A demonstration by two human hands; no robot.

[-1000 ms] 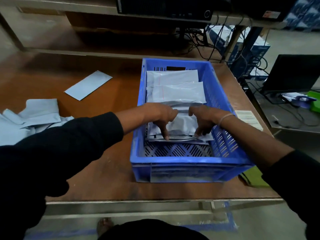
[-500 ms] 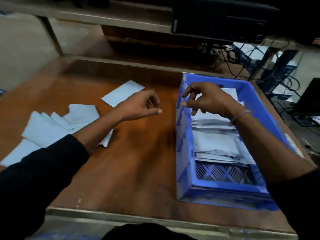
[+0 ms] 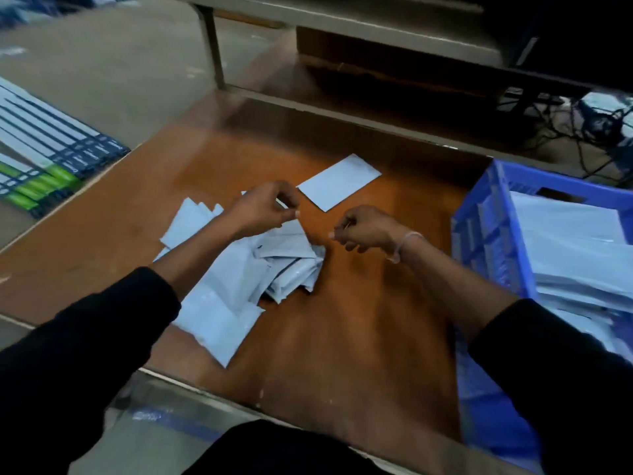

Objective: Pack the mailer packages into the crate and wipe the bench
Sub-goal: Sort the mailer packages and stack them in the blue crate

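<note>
Both hands hovering over the loose mailers on the bench.

I am seeing the left hand (image 3: 262,210) and right hand (image 3: 364,228) curling their fingers above the pile of mailers (image 3: 239,269) lying left of centre on the bench (image 3: 359,337); I cannot tell whether either is pinching anything. One flat mailer (image 3: 339,181) is lying just beyond. The crate (image 3: 493,228) is sitting at the right, holding stacked mailers (image 3: 575,255).

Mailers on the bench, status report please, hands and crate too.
Both hands over the loose mailer pile, left hand and right hand curled, holding nothing. Blue crate at right, partly filled. One flat mailer lies apart. Nothing in the way.
</note>
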